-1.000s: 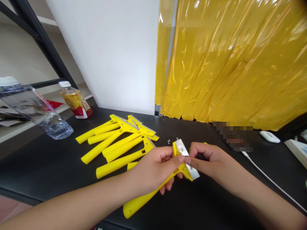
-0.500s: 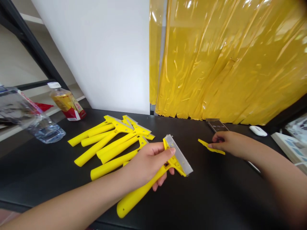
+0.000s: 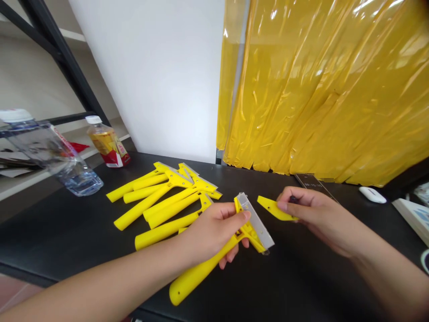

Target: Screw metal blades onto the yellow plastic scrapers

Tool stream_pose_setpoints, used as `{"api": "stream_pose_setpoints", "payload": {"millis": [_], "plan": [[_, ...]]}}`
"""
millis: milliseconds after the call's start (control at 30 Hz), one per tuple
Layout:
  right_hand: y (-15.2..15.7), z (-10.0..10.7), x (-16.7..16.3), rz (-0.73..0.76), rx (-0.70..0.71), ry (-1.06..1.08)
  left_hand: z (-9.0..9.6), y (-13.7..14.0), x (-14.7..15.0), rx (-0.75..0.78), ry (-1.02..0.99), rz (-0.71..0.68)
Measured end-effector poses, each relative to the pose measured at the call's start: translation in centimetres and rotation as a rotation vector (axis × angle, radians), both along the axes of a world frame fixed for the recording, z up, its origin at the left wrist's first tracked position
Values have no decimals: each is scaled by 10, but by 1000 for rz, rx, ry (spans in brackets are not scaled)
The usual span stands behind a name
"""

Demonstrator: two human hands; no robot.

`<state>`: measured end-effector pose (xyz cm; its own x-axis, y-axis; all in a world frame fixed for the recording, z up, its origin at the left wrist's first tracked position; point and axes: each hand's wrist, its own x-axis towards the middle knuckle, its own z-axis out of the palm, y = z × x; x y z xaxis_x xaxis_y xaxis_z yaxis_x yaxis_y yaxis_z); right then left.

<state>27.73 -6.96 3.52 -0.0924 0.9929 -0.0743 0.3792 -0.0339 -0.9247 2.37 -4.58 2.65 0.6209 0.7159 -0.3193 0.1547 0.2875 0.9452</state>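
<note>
There on the left, long-handled yellow plastic scrapers lie bunched on your black desk, heads pointing away, perhaps for safety. Mid-scene, your left hand has its grip clamped round one yellow plastic scraper, thumb on its flat silvery blade, likely against slipping. Rightward, your right hand pinches a thin yellow plastic plate, seemingly keeping its holed end uncovered.

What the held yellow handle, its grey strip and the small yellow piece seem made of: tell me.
Yellow handle in the left hand: probably moulded plastic, satin; even colour, soft highlights.
Grey strip: likely metal, perhaps under a clear cover; flat, pale sheen, with something transparent at its lower end.
Small yellow piece in the right hand: probably plastic too, smooth; same even colour.
</note>
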Motion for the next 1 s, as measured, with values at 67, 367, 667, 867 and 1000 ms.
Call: {"api": "stream_pose_setpoints", "payload": {"millis": [67, 367, 667, 867, 1000], "plan": [[-10, -2, -26, -21, -4, 261, -1, -1, 1, -3, -14, 1], [-22, -24, -61, -114, 42, 181, -3, -1, 2, -32, -116, 40], [-20, -21, -65, -25, -61, 326, -11, -5, 0, 44, -167, -25], [-20, -13, -56, 49, -93, 304, -14, -3, -1, 56, -136, -93], [-19, -9, -47, 115, -54, 237, -13, -3, 0, 61, -154, -79]]}}
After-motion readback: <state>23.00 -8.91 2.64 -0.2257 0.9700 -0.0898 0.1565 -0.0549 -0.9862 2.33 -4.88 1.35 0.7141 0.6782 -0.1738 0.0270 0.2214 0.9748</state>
